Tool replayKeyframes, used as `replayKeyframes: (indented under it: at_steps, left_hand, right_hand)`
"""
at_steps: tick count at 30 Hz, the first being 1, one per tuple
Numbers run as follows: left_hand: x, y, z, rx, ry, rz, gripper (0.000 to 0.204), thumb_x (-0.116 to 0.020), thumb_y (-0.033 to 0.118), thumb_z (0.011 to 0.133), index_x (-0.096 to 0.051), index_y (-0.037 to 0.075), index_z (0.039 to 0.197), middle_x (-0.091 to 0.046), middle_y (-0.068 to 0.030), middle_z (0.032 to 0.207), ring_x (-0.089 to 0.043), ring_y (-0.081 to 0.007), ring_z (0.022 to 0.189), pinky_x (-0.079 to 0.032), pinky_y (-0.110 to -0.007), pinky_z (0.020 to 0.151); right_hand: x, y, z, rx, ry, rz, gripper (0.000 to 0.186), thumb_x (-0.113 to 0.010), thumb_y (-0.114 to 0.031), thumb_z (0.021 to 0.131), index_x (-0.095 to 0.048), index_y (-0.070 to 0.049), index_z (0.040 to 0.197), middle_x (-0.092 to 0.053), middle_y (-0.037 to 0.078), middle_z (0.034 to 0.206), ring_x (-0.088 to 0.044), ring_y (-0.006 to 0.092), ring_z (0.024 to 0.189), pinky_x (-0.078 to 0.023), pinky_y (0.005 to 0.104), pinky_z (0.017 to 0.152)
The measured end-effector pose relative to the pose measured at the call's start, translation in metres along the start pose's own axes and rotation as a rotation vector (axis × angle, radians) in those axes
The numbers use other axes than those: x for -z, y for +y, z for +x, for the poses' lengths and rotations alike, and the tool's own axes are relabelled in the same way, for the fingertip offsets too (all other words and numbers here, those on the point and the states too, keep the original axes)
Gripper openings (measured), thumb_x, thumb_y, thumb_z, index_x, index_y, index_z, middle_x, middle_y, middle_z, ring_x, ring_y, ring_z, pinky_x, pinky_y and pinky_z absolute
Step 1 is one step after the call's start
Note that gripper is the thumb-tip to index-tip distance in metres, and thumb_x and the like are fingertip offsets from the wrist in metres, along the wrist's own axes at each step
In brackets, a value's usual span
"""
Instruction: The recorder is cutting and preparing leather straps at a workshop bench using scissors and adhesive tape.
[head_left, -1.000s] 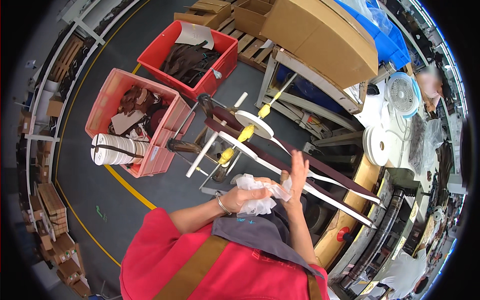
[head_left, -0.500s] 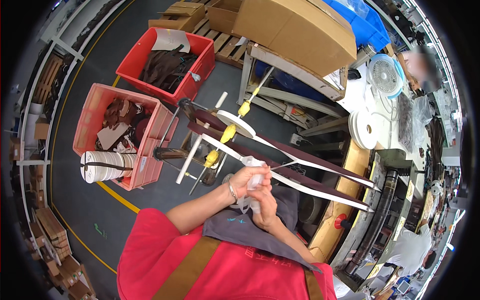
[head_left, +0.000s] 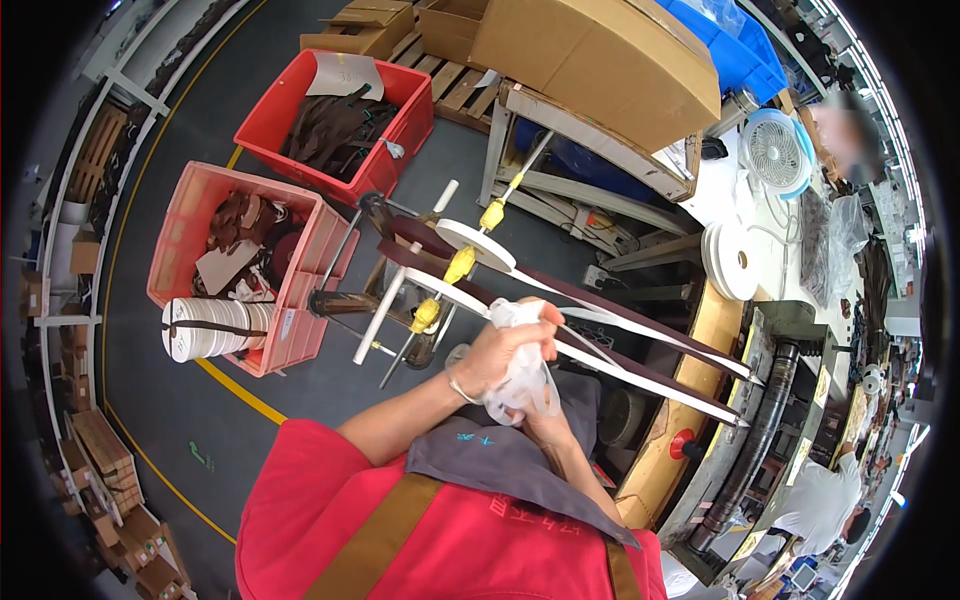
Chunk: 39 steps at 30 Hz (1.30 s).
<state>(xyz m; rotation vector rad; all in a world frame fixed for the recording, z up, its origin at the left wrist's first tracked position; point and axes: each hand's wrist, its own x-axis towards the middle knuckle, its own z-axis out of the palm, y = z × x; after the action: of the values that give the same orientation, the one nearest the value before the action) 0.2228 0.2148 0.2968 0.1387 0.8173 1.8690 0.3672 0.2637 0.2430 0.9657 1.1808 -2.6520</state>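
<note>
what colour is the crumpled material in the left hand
The crumpled material is white and looks partly see-through, best seen in the head view.

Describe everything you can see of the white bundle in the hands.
The white bundle looks like thin, soft, slightly see-through material, crumpled into loose folds, with looped strands toward its lower right. It is held up before the grey apron. The left hand closes around it; the right hand meets its lower end, that grip partly hidden.
</note>
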Motion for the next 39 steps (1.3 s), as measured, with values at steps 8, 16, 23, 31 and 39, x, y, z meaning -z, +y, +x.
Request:
replayKeyframes:
  at_steps: [8,16,23,31,39]
  left_hand:
    - [0.02,-0.016,-0.028,-0.039,-0.088,0.786,0.03,-0.065,0.024,0.072,-0.053,0.002,0.09,-0.053,-0.0017,0.071,-0.049,-0.0092,0.068,-0.04,-0.026,0.06]
    - [0.043,0.006,-0.033,0.146,-0.151,0.838,0.014,-0.059,0.011,0.074,-0.055,0.0,0.081,-0.056,-0.0018,0.066,-0.051,-0.0084,0.061,-0.039,-0.024,0.055]
    - [0.03,0.03,-0.029,-0.144,0.218,0.027,0.023,-0.047,0.013,0.083,-0.05,0.002,0.102,-0.056,-0.0074,0.089,-0.055,-0.017,0.081,-0.044,-0.028,0.075]
    - [0.051,0.022,-0.02,-0.116,0.003,0.943,0.034,-0.064,0.02,0.071,-0.046,0.009,0.098,-0.051,-0.0045,0.073,-0.051,-0.0144,0.056,-0.042,-0.028,0.051]
    - [0.043,0.052,-0.023,-0.115,-0.103,0.972,0.01,-0.056,0.009,0.072,-0.054,0.0,0.076,-0.052,-0.0038,0.076,-0.05,-0.0129,0.066,-0.04,-0.024,0.059]
  right_hand:
    - [-0.015,-0.068,-0.013,0.426,0.183,-0.952,0.015,-0.045,-0.002,0.076,-0.052,-0.001,0.089,-0.057,0.014,0.068,-0.058,0.0214,0.063,-0.043,0.0294,0.057]
    - [-0.028,-0.081,-0.006,0.526,0.071,-1.22,0.045,-0.058,-0.01,0.066,-0.047,-0.004,0.109,-0.048,0.018,0.107,-0.048,0.0291,0.1,-0.038,0.0389,0.082]
    - [-0.021,-0.039,0.023,0.692,0.207,-1.387,0.04,-0.059,-0.016,0.069,-0.048,-0.002,0.105,-0.058,0.011,0.082,-0.055,0.0244,0.082,-0.029,0.0438,0.093]
    - [-0.033,-0.074,0.027,0.841,0.141,-1.266,0.019,-0.05,-0.003,0.067,-0.05,-0.004,0.086,-0.056,0.012,0.066,-0.055,0.0302,0.065,-0.041,0.0379,0.063]
    - [-0.021,-0.081,0.027,1.032,0.323,-1.387,0.035,-0.055,0.0,0.061,-0.052,-0.005,0.096,-0.054,0.007,0.075,-0.053,0.0236,0.074,-0.038,0.0367,0.084]
